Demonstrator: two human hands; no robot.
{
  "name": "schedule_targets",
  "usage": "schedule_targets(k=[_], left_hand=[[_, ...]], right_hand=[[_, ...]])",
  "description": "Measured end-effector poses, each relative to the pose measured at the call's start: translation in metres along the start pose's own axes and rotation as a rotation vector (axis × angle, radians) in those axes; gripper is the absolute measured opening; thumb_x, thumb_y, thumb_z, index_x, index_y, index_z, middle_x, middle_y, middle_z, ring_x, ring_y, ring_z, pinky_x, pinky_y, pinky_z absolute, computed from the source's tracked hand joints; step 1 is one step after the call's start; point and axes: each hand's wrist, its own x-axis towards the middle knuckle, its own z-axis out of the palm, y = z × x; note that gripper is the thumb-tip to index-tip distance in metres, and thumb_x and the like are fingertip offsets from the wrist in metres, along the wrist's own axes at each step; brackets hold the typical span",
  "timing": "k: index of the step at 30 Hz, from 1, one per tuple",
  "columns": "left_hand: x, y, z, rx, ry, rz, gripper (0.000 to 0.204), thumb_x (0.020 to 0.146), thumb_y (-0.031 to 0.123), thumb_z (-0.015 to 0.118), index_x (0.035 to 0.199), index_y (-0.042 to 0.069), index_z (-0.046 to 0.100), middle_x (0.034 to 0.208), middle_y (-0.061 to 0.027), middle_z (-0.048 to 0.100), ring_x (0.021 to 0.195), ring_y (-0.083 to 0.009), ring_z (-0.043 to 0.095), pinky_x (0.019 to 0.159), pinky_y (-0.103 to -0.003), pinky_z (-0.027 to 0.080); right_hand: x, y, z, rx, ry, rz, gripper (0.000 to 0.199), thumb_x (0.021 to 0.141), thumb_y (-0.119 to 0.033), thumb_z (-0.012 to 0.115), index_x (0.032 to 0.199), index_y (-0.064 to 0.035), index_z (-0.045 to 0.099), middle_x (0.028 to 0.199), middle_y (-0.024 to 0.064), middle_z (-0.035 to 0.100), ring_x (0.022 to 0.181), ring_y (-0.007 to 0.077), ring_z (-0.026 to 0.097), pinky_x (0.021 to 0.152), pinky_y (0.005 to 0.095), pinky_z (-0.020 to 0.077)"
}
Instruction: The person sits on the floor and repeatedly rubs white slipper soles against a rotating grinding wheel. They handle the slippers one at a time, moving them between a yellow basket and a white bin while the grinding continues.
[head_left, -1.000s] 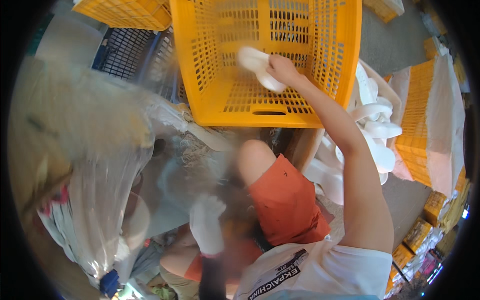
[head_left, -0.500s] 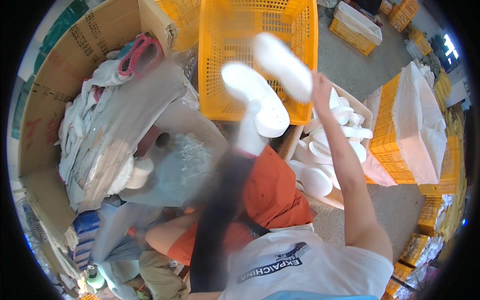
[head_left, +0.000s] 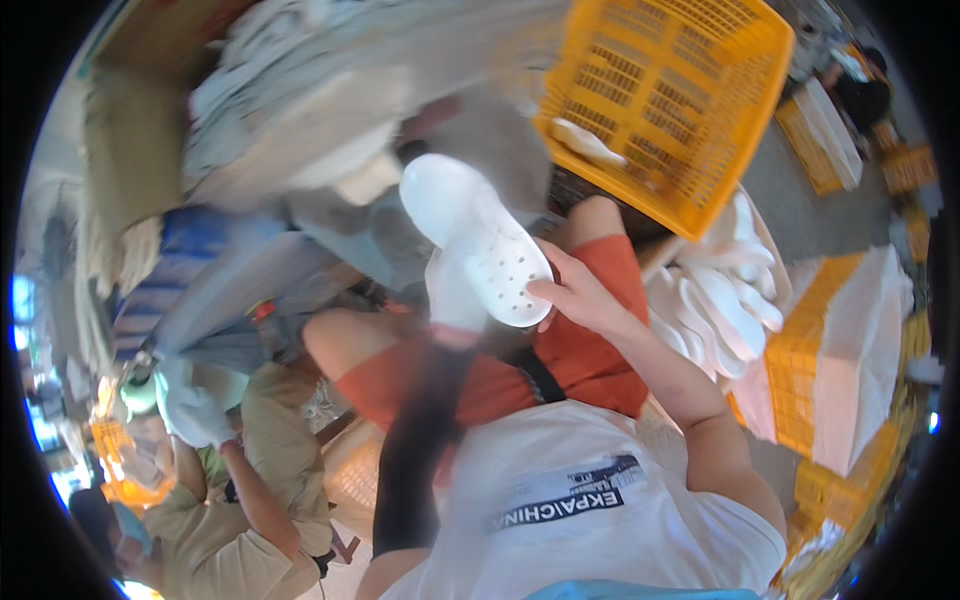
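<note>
A white clog [head_left: 508, 272] with small round holes in its toe is held in front of my lap. My left hand [head_left: 452, 292], in a white glove below a dark sleeve, grips it around the middle. From the other side, my bare right hand [head_left: 578, 290] pinches the toe end, thumb on top over the holes and fingers beneath. Another white shoe [head_left: 588, 142] lies inside the yellow plastic crate [head_left: 570, 185] ahead, at its near side. A box [head_left: 662, 262] to my right is heaped with more white clogs [head_left: 715, 315].
Ahead to the left is a blurred grey work surface [head_left: 330, 110] beside a cardboard box [head_left: 135, 140]. Lined yellow crates [head_left: 800, 350] stand at the right. At lower left a co-worker's gloved hand [head_left: 195, 408] is beside a pale green item.
My right hand has let go of a shoe, now in the crate, and taken hold of the clog's toe. The clog came back toward my lap; the view swung left.
</note>
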Motion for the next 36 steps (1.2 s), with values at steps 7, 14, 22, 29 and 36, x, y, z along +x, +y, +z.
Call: schedule_targets(k=[7,14,22,29,36], left_hand=[[-0.027,0.155,0.003,1.12,0.489,-0.013,0.032,0.105,0.009,0.056,0.132,-0.006,0.06,0.125,-0.0166,0.07,0.112,-0.0252,0.069,0.096,-0.037,0.057],[-0.053,0.029,-0.053,0.34,0.234,0.063,0.043,0.105,0.008,0.054,0.147,-0.004,0.053,0.146,-0.0182,0.059,0.132,-0.0265,0.059,0.114,-0.037,0.045],[0.098,0.025,-0.219,0.737,0.39,0.008,0.045,0.101,0.025,0.065,0.137,0.0,0.061,0.125,-0.0124,0.07,0.11,-0.0245,0.068,0.093,-0.037,0.056],[0.018,0.099,-0.158,2.818,0.2,0.004,0.056,0.097,0.046,0.064,0.14,0.012,0.061,0.106,-0.0255,0.07,0.098,-0.045,0.068,0.087,-0.05,0.054],[0.075,0.036,-0.153,1.31,0.625,0.14,0.035,0.108,0.025,0.052,0.131,0.0,0.062,0.12,-0.0139,0.068,0.108,-0.0243,0.067,0.091,-0.035,0.054]], right_hand=[[0.078,-0.034,0.138,0.319,-0.113,0.158,0.051,0.089,-0.007,0.057,0.139,0.0011,0.059,0.093,0.0127,0.073,0.063,0.0163,0.067,0.049,0.032,0.0511],[-0.04,0.025,0.05,-0.485,0.099,-0.206,0.066,0.09,-0.006,0.06,0.153,0.0,0.042,0.14,0.0282,0.059,0.126,0.0385,0.062,0.108,0.0423,0.049],[0.121,-0.009,0.053,-0.357,0.457,-0.064,0.073,0.084,-0.019,0.069,0.149,0.0022,0.042,0.119,0.0304,0.069,0.11,0.0398,0.071,0.096,0.0445,0.0554],[0.204,0.012,0.064,-0.388,0.24,0.134,0.052,0.085,-0.028,0.067,0.122,0.0089,0.061,0.114,0.0301,0.071,0.11,0.046,0.069,0.095,0.0486,0.0541],[0.115,-0.006,0.04,-0.459,0.271,-0.115,0.056,0.088,-0.015,0.062,0.139,0.0056,0.052,0.112,0.0328,0.069,0.107,0.0479,0.068,0.094,0.0494,0.054]])
